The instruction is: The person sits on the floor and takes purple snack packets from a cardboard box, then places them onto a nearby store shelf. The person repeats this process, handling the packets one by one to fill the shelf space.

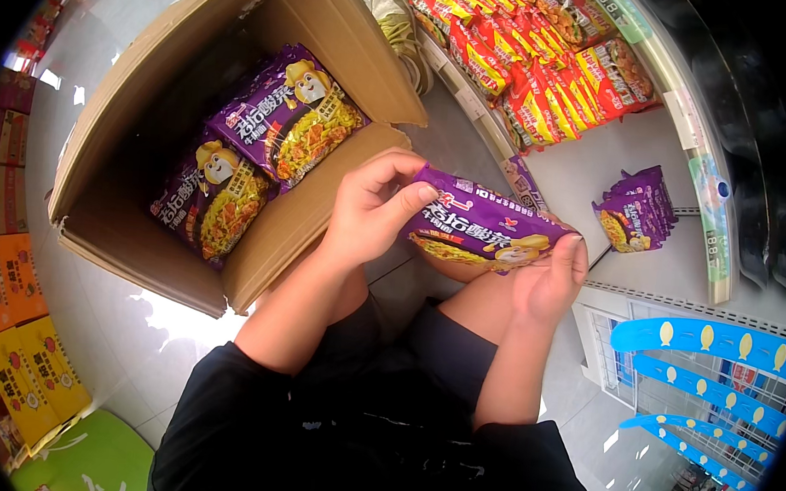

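Note:
A purple packet of instant noodles (481, 221) is held between my two hands, above my knees. My left hand (379, 206) grips its left end, thumb on top. At its right end, my right hand (553, 279) pinches the other edge. To the left, an open cardboard box (296, 238) holds more purple noodle packets (289, 116), lying flat and overlapping. On the shelf at right, a small row of matching purple packets (638, 209) leans together. The box's deeper inside is dark.
Red and yellow noodle packets (545, 70) fill the shelf's far part, behind a price rail (473, 106). A shoe (399, 35) is beside the box. Blue display strips (711, 343) lie at lower right. Stacked orange and yellow cartons (30, 369) line the left.

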The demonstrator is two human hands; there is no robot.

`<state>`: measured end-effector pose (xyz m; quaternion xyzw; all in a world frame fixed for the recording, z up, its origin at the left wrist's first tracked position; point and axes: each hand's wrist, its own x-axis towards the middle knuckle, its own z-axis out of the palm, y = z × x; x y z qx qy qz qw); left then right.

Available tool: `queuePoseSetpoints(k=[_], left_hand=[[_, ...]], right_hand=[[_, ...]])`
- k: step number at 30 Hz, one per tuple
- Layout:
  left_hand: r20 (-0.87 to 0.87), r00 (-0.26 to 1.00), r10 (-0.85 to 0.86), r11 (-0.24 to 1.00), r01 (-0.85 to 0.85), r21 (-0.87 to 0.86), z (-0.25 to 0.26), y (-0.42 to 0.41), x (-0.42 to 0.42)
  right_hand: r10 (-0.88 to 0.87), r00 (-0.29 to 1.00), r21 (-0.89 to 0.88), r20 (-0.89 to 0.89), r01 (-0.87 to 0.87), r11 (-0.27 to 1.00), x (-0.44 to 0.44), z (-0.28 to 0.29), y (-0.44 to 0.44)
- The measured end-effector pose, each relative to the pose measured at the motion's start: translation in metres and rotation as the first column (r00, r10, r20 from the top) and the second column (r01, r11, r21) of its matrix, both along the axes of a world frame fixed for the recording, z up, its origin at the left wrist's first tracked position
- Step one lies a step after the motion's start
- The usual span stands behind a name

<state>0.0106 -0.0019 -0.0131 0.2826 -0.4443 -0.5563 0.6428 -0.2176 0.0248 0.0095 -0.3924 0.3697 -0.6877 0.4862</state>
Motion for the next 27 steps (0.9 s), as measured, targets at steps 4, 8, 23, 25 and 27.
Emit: queuePoseSetpoints(k=[4, 8, 23, 25, 27], left_hand=[[0.125, 0.985, 0.122, 0.992, -0.118, -0.045, 0.009, -0.001, -0.002], [0.204, 0.962, 0.180, 0.983, -0.169, -0.072, 0.013, -0.002, -0.001], [0.519, 0.774, 0.364, 0.859, -0.063, -0.509, 0.017, 0.001, -0.002], [0.538, 0.747, 0.391, 0.828, -0.030, -0.560, 0.014, 0.001, -0.003], [0.549, 0.736, 0.395, 0.834, -0.037, -0.551, 0.015, 0.002, -0.004]], right_hand=[[0.061, 0.991, 0.036, 0.119, -0.065, 0.997, 0.006, -0.009, 0.001], [0.092, 0.986, 0.016, 0.139, -0.095, 0.995, 0.015, -0.012, -0.001], [-0.078, 0.390, -0.178, -0.917, -0.228, 0.957, 0.016, 0.036, -0.012], [-0.057, 0.412, -0.182, -0.909, -0.271, 0.945, 0.028, 0.046, -0.015], [0.081, 0.515, -0.090, -0.853, -0.298, 0.950, 0.031, 0.038, -0.017]])
